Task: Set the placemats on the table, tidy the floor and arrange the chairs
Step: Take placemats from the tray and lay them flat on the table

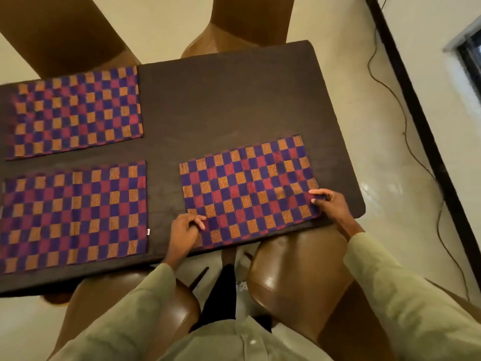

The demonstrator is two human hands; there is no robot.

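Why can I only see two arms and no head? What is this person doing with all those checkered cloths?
The camera sits on the person's head and looks down, so you see what they see: their own arms, not their face. Below is a dark table. On it lie three checkered placemats: the far left placemat, the near left placemat, and the right placemat. Both hands are on that last one. The left hand pinches its near corner, and the right hand pinches its right edge, as if straightening it. The shiny brown shapes are chairs: two near chairs by the person and two more across the table. A thin cable lies on the floor.
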